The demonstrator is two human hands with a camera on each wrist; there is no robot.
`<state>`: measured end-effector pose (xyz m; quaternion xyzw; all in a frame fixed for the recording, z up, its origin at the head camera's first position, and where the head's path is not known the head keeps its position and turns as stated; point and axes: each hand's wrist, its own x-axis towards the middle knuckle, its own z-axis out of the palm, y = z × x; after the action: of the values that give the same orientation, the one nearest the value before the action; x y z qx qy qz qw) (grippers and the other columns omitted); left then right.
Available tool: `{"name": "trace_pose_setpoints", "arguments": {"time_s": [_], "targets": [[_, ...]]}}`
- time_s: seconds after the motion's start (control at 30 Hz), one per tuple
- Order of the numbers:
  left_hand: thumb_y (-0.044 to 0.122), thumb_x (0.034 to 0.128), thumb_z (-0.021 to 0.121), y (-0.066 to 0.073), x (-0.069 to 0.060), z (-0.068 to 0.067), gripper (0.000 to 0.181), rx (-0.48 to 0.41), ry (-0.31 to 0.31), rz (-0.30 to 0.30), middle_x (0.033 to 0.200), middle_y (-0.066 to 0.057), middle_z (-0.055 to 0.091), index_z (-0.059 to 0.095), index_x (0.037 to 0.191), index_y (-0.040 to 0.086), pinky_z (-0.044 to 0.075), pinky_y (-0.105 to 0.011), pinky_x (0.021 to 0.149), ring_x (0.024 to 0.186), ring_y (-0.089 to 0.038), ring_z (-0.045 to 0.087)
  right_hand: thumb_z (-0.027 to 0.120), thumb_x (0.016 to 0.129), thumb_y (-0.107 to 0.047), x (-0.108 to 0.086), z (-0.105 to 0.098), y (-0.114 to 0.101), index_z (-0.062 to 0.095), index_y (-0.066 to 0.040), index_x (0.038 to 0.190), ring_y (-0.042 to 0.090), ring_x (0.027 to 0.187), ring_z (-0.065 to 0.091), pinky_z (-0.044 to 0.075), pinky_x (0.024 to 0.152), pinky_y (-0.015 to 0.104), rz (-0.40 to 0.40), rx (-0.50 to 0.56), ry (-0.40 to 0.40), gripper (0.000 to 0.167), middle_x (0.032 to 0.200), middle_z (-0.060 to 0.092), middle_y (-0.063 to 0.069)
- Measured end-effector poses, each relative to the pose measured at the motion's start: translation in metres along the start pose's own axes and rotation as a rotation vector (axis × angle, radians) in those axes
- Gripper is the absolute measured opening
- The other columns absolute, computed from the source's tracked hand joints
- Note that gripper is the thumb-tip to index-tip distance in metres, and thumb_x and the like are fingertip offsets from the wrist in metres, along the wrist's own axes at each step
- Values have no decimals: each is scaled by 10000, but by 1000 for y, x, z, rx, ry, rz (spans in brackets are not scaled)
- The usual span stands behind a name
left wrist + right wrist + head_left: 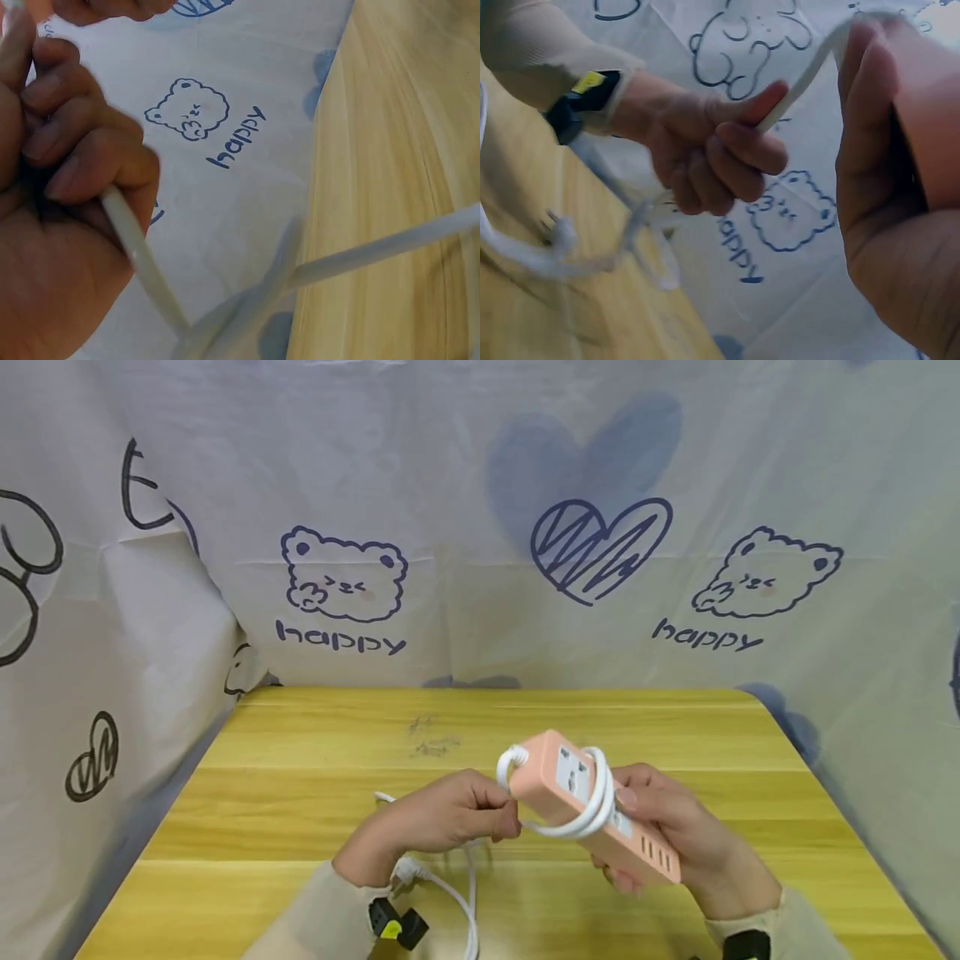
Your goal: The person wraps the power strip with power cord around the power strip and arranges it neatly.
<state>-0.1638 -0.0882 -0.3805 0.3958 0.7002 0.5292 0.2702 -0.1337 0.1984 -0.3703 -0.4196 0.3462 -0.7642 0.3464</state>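
Note:
My right hand (675, 827) grips a pink power strip (551, 777) above the table, its socket face turned up and tilted. A white cord (600, 793) leaves the strip's far left end and is wound round its body. Close to that end, my left hand (457, 814) pinches the cord between thumb and curled fingers. In the left wrist view the cord (142, 255) comes out below the little finger and crosses itself in a loose loop. The cord's white plug (408, 870) lies beneath my left wrist, prongs showing in the right wrist view.
A wood-grain table (300, 735) lies under both hands, with dark scuff marks near its back edge. Behind it and at the sides hangs a pale cloth (465, 485) printed with bears and hearts. Slack cord (471, 902) trails toward the table's front.

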Motion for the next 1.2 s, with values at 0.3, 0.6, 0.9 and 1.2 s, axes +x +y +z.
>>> {"name": "trace_pose_setpoints", "arguments": {"time_s": [0.3, 0.6, 0.9, 1.2], "targets": [[215, 962, 781, 1, 9, -10, 275, 155, -182, -36, 663, 112, 490, 631, 752, 119, 358, -193, 584, 571, -24, 372, 397, 1119, -148, 6, 4, 7, 421, 330, 1141, 555, 365, 404, 468, 323, 500, 222, -7, -253, 479, 661, 372, 520], [415, 820, 891, 29, 28, -10, 380, 591, -165, -89, 604, 160, 443, 586, 671, 244, 334, -193, 562, 556, -7, 351, 510, 1092, -187, 7, 2, 3, 573, 231, 1180, 666, 488, 469, 543, 397, 476, 579, -234, -241, 432, 796, 556, 521], [304, 988, 766, 62, 28, 3, 201, 943, -12, -67, 798, 131, 591, 649, 835, 246, 489, -235, 685, 715, -43, 554, 587, 1075, -216, 9, 4, -1, 734, 8, 1041, 321, 433, 626, 553, 416, 448, 758, -539, 29, 271, 736, 704, 289], [290, 1069, 645, 70, 20, 18, 180, 979, 239, -96, 813, 104, 582, 673, 915, 202, 460, -260, 603, 662, -80, 529, 622, 1077, -278, 9, 1, -4, 701, -2, 1003, 223, 521, 691, 549, 441, 335, 715, -798, 477, 296, 710, 699, 114]]}}
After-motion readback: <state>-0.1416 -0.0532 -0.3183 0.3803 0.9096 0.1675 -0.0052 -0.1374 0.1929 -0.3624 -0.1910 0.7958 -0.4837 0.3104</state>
